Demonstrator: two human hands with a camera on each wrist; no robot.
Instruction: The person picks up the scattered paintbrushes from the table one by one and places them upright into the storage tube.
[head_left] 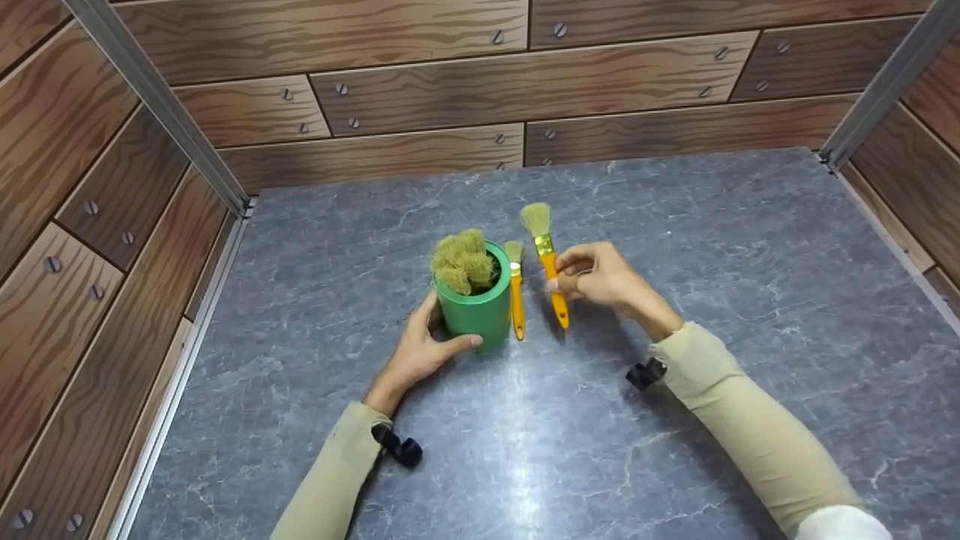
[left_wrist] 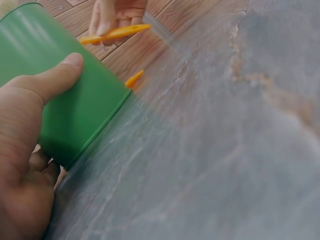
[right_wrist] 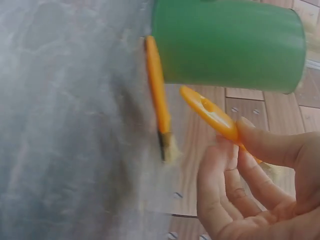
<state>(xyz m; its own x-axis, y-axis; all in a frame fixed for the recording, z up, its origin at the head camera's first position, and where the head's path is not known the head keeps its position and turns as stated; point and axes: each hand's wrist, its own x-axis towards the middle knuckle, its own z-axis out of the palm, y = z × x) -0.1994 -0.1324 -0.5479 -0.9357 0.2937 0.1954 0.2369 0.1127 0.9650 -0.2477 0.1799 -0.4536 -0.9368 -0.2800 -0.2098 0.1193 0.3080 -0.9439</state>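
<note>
My left hand (head_left: pixel 421 349) grips a green cylindrical can (head_left: pixel 480 319) from its left side, thumb across the front. Bristly yellow-green brush heads (head_left: pixel 463 262) poke out of the can's top. Between thumb and fingers, my right hand (head_left: pixel 604 281) pinches the orange handle of a paintbrush (head_left: pixel 550 262), bristles pointing away and handle end toward me. A second, smaller paintbrush (head_left: pixel 517 300) with an orange handle lies on the table just right of the can. In the right wrist view, the held brush (right_wrist: pixel 212 115) shows its handle end with the hanging hole, and its bristles are mostly hidden behind the fingers.
The grey marbled tabletop (head_left: pixel 300 300) is bounded by wood-patterned panels (head_left: pixel 420 97) at the back and both sides. Metal posts (head_left: pixel 161 112) stand at the back corners. Black wrist cameras (head_left: pixel 397 446) sit on both sleeves.
</note>
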